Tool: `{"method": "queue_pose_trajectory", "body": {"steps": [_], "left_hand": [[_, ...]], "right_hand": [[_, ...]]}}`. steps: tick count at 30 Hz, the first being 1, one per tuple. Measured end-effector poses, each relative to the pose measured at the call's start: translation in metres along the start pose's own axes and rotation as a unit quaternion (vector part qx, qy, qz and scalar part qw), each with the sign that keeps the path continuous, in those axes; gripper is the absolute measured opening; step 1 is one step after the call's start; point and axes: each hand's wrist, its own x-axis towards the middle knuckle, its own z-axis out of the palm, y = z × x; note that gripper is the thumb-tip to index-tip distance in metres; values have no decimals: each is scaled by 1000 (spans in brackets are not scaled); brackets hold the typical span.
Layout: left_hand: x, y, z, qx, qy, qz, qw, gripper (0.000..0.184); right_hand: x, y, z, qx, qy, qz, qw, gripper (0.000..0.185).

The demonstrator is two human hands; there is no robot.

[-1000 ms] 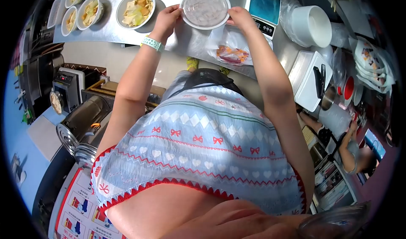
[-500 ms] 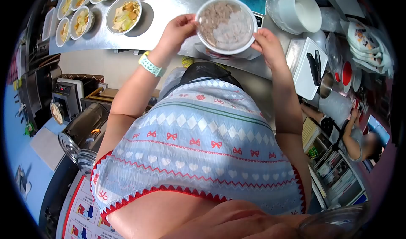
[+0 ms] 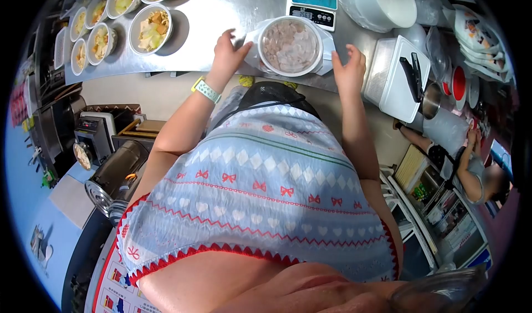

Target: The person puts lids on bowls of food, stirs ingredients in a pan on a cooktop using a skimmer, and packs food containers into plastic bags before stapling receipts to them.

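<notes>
A round lidded bowl (image 3: pixel 290 45) with pale pinkish-brown food under its clear lid rests near the front edge of the metal counter, on top of a plastic bag (image 3: pixel 252 50). To its left, my left hand (image 3: pixel 230 52) has its fingers spread and holds nothing. My right hand (image 3: pixel 349 68), right of the bowl, is also empty with fingers apart. Just behind the bowl stands a digital scale (image 3: pixel 313 8) with a blue top and a lit display. The food once seen in the bag is hidden beneath the bowl.
Several bowls of food (image 3: pixel 151 29) stand at the counter's left. At the right are a stack of white bowls (image 3: pixel 388 3), a white lidded box (image 3: pixel 400 83) with black-handled tools (image 3: pixel 411 77), and a metal pot (image 3: pixel 430 99). Another person (image 3: pixel 471 172) is at far right.
The lidded bowl has come down toward the front edge onto the bag. Both hands have let go of it and moved apart to its sides.
</notes>
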Motion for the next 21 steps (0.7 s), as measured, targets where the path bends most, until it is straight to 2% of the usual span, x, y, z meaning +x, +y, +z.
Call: {"method": "queue_pose_trajectory", "body": {"steps": [1, 2, 3, 4, 5, 6, 7, 8, 10, 12, 14, 16, 18, 20, 21], "left_hand": [[5, -2, -3, 2, 0, 1, 1000, 42], [11, 0, -8, -69, -154, -89, 982, 39], [15, 3, -13, -138, -301, -175, 927, 36], [20, 6, -16, -137, -299, -171, 929, 36], [26, 14, -20, -286, -230, -221, 904, 31], [31, 24, -27, -427, -155, -266, 850, 27], [37, 33, -36, -424, -178, -259, 849, 20], [41, 40, -39, -446, -196, -258, 834, 20], [45, 64, -52, -466, -228, -231, 823, 19], [51, 74, -64, -471, -216, -215, 828, 18], [52, 74, -75, -474, -199, -219, 829, 16], [51, 66, -80, -470, -234, -183, 831, 16], [51, 71, -77, -501, -223, -164, 820, 15], [56, 65, -69, -479, -184, -131, 848, 16], [51, 82, -75, -424, -177, -107, 882, 18]], "right_hand": [[10, 28, 20, 11, 7, -66, 998, 32], [14, 23, 23, 22, 15, -132, 991, 35], [24, 22, 16, 13, -199, 50, 979, 31], [29, 17, 17, 14, -196, 48, 979, 31], [36, 11, 21, 258, -158, 143, 942, 28], [39, -5, 18, 483, -113, 229, 837, 26], [45, -18, 11, 579, -148, 249, 762, 19], [50, -27, 8, 580, -146, 248, 762, 19], [55, -38, 6, 607, -248, 200, 728, 16], [48, -50, -10, 613, -213, 200, 734, 14], [36, -49, -25, 568, -142, 226, 779, 13], [17, -42, -28, 575, -121, 213, 781, 14], [11, -47, -31, 584, -85, 201, 782, 15], [2, -65, -26, 599, 16, 180, 780, 22], [1, -60, -27, 552, 20, 172, 816, 26]]}}
